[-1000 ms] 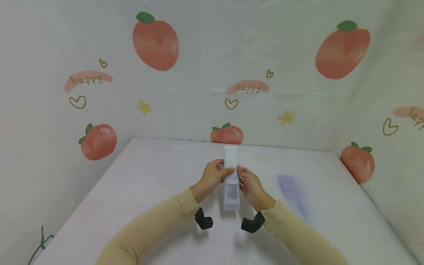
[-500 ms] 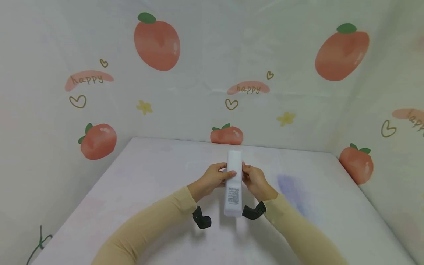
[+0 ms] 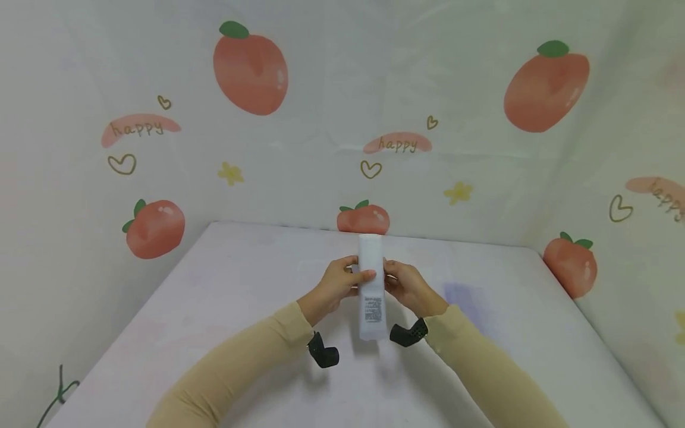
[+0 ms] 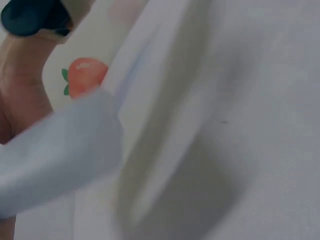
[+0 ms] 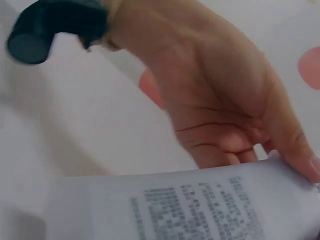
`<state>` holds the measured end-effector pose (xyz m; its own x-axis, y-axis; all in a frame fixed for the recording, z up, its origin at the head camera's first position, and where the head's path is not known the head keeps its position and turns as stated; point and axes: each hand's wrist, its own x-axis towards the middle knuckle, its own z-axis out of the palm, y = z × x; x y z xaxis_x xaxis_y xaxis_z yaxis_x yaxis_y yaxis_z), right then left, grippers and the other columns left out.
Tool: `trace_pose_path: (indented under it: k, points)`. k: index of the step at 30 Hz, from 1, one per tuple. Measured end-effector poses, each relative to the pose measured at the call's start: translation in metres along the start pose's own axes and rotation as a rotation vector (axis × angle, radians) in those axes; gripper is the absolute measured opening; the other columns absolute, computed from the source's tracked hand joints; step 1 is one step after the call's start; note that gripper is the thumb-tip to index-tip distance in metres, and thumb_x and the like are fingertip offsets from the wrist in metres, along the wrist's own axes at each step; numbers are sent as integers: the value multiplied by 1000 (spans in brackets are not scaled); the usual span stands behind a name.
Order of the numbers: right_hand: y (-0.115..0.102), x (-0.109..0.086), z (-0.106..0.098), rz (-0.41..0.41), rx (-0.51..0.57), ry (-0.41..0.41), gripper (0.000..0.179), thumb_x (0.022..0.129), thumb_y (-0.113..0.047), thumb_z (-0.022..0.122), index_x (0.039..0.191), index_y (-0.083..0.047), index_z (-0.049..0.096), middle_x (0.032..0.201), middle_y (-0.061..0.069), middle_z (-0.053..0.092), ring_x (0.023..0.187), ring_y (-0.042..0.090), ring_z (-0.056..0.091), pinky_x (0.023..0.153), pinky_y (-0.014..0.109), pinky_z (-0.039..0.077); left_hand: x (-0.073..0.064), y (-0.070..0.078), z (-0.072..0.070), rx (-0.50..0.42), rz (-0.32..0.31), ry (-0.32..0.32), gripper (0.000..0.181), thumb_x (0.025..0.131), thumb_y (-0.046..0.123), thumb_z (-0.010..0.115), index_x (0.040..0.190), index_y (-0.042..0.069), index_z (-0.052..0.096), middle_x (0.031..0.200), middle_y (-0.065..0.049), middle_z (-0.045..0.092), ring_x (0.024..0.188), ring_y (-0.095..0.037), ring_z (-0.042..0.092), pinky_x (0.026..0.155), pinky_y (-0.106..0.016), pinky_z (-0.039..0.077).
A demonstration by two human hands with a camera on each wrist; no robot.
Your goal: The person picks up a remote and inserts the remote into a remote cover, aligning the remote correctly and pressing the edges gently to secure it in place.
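A white oblong container [image 3: 371, 252] with a block of small grey print on its lower half is held up over the white table. My left hand [image 3: 336, 282] grips it from the left, thumb across the front and fingers behind. From the other side my right hand [image 3: 408, 285] holds its right edge with curled fingers, partly hidden by the container. The right wrist view shows the printed face of the container [image 5: 195, 210] close up, with the left thumb over its edge. In the left wrist view, one end of the container [image 4: 65, 145] covers part of the right hand [image 4: 25, 95].
Both wrists carry black cameras. The white tabletop [image 3: 257, 261] has a faint purple patch [image 3: 468, 306] to the right. Behind it hangs a white cloth backdrop [image 3: 321, 77] printed with red fruits. A green cord [image 3: 60, 389] lies at the lower left.
The container moved slightly right and nearer by half a second ago, then back left and farther away now. Both hands kept hold and moved with it.
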<state>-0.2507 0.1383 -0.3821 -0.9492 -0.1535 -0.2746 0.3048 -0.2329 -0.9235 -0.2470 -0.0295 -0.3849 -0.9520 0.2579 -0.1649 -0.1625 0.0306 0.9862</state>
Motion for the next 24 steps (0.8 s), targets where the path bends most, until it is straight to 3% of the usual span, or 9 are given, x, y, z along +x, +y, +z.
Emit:
trace_pose_path:
  k: [5, 9, 12, 17, 20, 24]
  points:
    - [8, -8, -1, -62, -91, -66, 38, 105, -39, 34, 134, -14, 37, 125, 11, 51, 118, 27, 49, 107, 44, 35, 4, -3, -2, -32, 21, 68, 45, 83, 16, 78, 123, 4, 61, 100, -11, 61, 87, -20, 64, 82, -42, 58]
    - [14, -14, -5, -67, -125, -141, 55, 105, -42, 36, 150, -16, 19, 145, 21, 35, 136, 38, 35, 115, 56, 23, 6, -9, -1, -6, 30, 80, 41, 81, 14, 79, 117, 2, 64, 92, -8, 59, 84, -19, 63, 79, -41, 58]
    - [18, -16, -6, -62, -181, -143, 54, 103, -34, 45, 147, -7, 27, 139, 17, 43, 129, 32, 45, 111, 55, 31, 4, -13, 1, 28, 37, 63, 39, 80, 14, 80, 113, 2, 65, 93, -8, 62, 86, -19, 63, 80, -42, 58]
    - [22, -16, -9, -60, -243, -132, 49, 100, -21, 54, 140, 3, 37, 118, 10, 56, 103, 18, 61, 100, 49, 45, 0, -19, 2, 73, 29, 27, 39, 79, 14, 81, 113, 2, 65, 100, -11, 65, 92, -20, 63, 84, -44, 57]
    - [22, -16, -13, -62, -240, -138, 48, 100, -18, 53, 138, 8, 37, 112, 8, 58, 96, 15, 62, 92, 44, 51, -3, -22, 1, 67, 34, 0, 52, 80, 14, 79, 127, 7, 58, 109, -14, 64, 99, -22, 63, 86, -45, 56]
    - [19, -16, -14, -74, -179, -119, 46, 100, -18, 54, 133, 9, 39, 104, 3, 60, 90, 13, 64, 81, 34, 55, -2, -24, -5, -19, 46, 11, 59, 86, 16, 74, 138, 6, 48, 120, -19, 61, 103, -24, 63, 89, -43, 55]
